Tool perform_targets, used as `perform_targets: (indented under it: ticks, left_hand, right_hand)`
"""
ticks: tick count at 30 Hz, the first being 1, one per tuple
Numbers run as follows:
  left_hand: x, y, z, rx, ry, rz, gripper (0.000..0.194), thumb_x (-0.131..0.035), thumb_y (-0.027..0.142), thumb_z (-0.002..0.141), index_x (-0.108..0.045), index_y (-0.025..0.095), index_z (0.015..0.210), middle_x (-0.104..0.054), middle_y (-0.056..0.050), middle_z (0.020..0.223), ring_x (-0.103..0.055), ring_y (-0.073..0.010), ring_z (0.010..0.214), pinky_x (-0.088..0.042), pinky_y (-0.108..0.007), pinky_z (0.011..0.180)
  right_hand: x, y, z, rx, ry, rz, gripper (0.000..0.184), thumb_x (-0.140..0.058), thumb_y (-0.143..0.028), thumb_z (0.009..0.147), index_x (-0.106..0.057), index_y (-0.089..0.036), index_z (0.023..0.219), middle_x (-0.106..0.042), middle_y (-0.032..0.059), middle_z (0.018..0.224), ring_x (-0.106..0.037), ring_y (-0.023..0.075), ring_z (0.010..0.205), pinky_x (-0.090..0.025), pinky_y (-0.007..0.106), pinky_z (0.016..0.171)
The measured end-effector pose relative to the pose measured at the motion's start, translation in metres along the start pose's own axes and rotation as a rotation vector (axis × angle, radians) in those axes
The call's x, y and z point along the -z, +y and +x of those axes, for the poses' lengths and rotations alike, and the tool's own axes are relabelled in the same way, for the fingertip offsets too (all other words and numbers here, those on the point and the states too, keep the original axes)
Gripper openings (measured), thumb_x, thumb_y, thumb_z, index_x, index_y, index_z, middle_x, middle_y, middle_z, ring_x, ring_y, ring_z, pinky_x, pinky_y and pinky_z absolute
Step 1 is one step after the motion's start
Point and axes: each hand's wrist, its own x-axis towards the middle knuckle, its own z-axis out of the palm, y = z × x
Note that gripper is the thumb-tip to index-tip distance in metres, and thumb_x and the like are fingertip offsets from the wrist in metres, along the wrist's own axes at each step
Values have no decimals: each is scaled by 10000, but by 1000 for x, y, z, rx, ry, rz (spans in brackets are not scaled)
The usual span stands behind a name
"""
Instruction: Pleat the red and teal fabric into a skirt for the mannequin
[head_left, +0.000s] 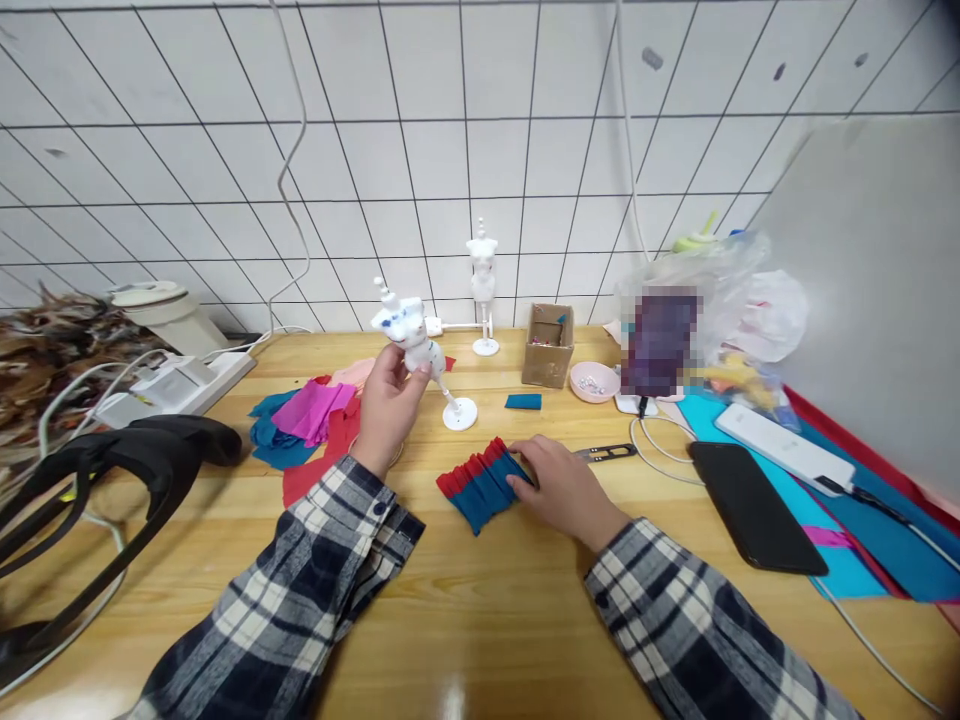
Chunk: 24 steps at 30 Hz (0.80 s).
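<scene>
My left hand (388, 405) is closed around the lower torso of a small white dress-form mannequin (405, 324). It is tilted over its round base, with blue marks across the chest. My right hand (564, 485) pinches the right edge of a pleated piece of crepe paper (480, 490), blue with a red band along its top, lying on the table. Thread snips (611, 453) lie just beyond my right hand. A small blue paper strip (523, 401) rests farther back. Beside my left wrist are loose magenta (319, 412), red and blue crepe pieces.
A second mannequin (482, 270) stands near the tiled wall. To its right are a cardboard box (547, 350) and a pink bowl (594, 383) of small beads. A black phone (754, 505), a white power bank (784, 443) and cables lie at right. A black headband-like frame (142, 520) and a power strip (176, 385) sit left.
</scene>
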Motion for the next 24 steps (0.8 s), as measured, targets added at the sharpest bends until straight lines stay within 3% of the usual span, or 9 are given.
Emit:
perform_targets:
  ticks: [4,9,12,13,15,17,20,22,24]
  left_hand:
    - [-13,-10,5,-1,-50,-34,395,-664,341,832,-543,201,1181,-656,-80,1165,-632,-199,1085,-505,-355,982]
    - [-27,-28,8,49,-178,-128,606,-696,338,800,-413,226,1324,-649,-97,1193,-664,-200,1043,-527,-382,960]
    - [-29,-40,5,117,-266,-118,522,-682,353,800,-480,197,1255,-680,-99,1133,-660,-216,1066,-505,-403,985]
    - [-29,-44,2,146,-288,-87,458,-667,368,809,-520,181,1201,-697,-98,1079,-665,-221,1050,-506,-408,976]
    - [-28,-49,-3,201,-310,-20,376,-621,406,836,-569,157,1113,-712,-103,1006,-681,-225,995,-518,-410,938]
    - [-27,-52,-8,229,-305,17,365,-588,438,854,-587,143,1069,-710,-119,1020,-687,-226,972,-524,-404,913]
    - [-27,-54,-14,247,-300,23,402,-584,462,855,-578,148,1106,-702,-122,1058,-675,-232,1021,-514,-401,926]
    - [-28,-54,-17,261,-317,27,432,-607,460,840,-567,157,1145,-702,-116,1060,-664,-237,1053,-507,-403,938]
    - [-28,-54,-19,269,-336,31,457,-630,447,823,-560,155,1168,-698,-121,1072,-660,-240,1060,-506,-404,941]
  right_hand:
    - [-7,0,6,-132,-31,-49,84,-596,-254,832,-630,-209,894,-642,53,932,-585,213,888,-436,318,746]
    - [-2,0,10,-124,30,359,46,-608,-207,796,-619,-197,839,-588,-21,707,-513,123,634,-392,246,611]
    - [-2,-9,4,-40,-216,730,114,-632,-277,800,-629,-184,865,-590,-31,689,-508,104,589,-406,223,568]
    - [-3,-14,1,-3,-318,801,125,-645,-285,795,-640,-181,864,-608,-26,708,-527,105,606,-419,219,573]
    - [-6,-22,-4,53,-391,782,110,-667,-265,781,-671,-184,855,-629,-26,708,-536,102,611,-414,212,571]
    - [-9,-24,-5,76,-368,744,128,-695,-285,773,-688,-188,857,-646,-25,702,-525,98,588,-393,209,547]
    - [-11,-14,2,-7,-228,805,272,-563,-420,895,-684,-187,969,-698,14,796,-547,105,580,-412,225,540]
    - [-12,-3,9,-90,-37,643,301,-484,-401,947,-695,-190,984,-704,35,833,-578,123,634,-441,249,600]
    - [-13,4,16,-66,28,363,203,-566,-328,910,-719,-215,981,-696,31,859,-604,144,747,-446,268,690]
